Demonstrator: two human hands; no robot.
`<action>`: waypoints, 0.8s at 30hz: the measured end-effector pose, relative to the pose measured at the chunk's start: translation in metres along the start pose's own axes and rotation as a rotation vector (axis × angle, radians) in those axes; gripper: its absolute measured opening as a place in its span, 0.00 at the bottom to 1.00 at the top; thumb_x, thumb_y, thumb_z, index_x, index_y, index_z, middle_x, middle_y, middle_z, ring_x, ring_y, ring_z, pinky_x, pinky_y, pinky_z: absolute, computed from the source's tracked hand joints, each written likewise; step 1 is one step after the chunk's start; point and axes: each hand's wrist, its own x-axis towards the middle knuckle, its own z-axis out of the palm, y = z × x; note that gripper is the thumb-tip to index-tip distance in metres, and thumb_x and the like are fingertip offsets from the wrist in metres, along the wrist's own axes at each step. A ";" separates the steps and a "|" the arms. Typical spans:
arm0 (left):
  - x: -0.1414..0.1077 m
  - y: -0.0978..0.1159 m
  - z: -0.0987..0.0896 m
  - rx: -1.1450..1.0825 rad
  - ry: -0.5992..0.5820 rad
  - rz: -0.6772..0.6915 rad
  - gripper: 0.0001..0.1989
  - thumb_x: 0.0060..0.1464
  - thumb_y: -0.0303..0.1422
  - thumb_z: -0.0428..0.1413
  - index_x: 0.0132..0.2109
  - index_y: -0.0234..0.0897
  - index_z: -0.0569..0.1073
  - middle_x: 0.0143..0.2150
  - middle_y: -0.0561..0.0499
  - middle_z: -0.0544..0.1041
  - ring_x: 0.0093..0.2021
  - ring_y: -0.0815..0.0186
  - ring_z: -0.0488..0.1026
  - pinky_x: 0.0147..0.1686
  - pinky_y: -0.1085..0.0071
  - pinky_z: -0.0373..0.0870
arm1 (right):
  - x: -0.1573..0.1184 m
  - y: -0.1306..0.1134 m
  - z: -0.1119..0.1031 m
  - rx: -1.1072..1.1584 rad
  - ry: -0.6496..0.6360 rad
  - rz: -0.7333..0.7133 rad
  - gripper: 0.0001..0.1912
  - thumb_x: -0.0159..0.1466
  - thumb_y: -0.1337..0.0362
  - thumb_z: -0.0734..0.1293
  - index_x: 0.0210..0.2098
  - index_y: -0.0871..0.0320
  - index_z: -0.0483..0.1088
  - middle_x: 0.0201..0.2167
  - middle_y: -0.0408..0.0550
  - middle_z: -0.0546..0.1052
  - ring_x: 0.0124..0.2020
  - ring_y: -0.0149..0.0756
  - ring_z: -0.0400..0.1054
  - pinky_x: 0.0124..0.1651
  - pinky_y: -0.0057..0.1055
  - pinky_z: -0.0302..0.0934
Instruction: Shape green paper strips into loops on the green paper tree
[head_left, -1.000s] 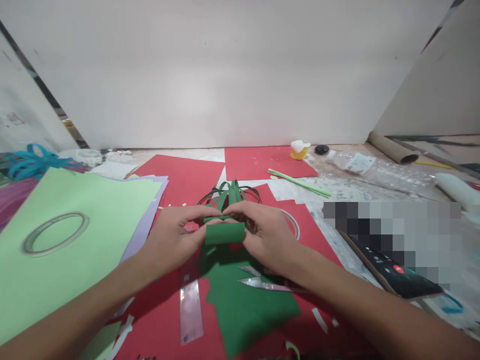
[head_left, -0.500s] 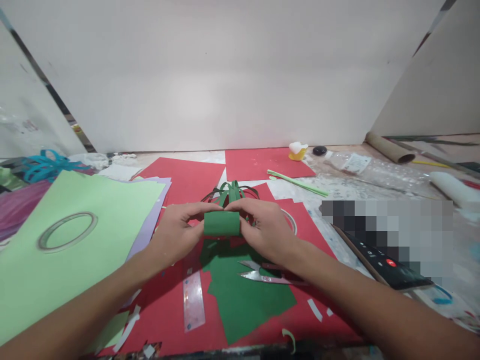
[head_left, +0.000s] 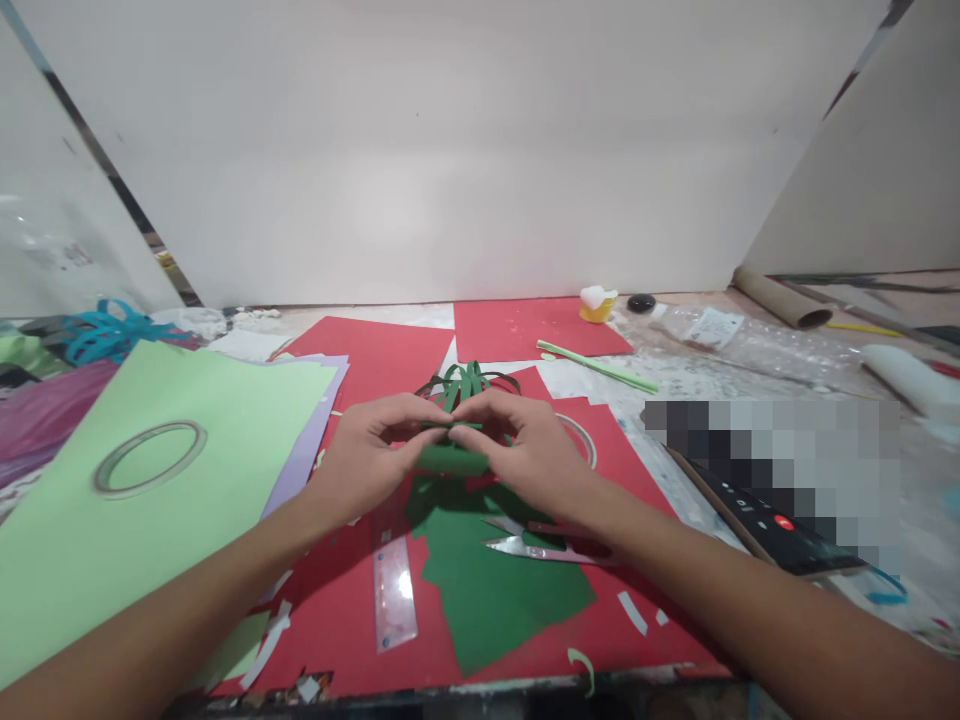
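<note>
Head view shows the left hand (head_left: pixel 379 450) and the right hand (head_left: pixel 529 445) close together, thumbs and fingers of each pinched almost closed on a curled dark green paper piece (head_left: pixel 454 460) between them, above a flat dark green paper sheet (head_left: pixel 510 615). Looped dark green paper strips (head_left: pixel 466 378) stand just beyond; whether they join the piece cannot be told. Metal scissors with pink handles (head_left: pixel 517 546) lie parted on the sheet, a clear plastic ruler (head_left: pixel 395 590) to its left.
</note>
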 end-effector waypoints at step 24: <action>-0.001 0.004 -0.001 -0.030 -0.036 -0.113 0.12 0.53 0.39 0.60 0.43 0.38 0.80 0.39 0.48 0.82 0.38 0.61 0.79 0.37 0.70 0.76 | 0.000 0.001 0.000 0.109 0.059 -0.042 0.02 0.60 0.67 0.68 0.33 0.57 0.73 0.29 0.42 0.75 0.28 0.27 0.67 0.30 0.25 0.61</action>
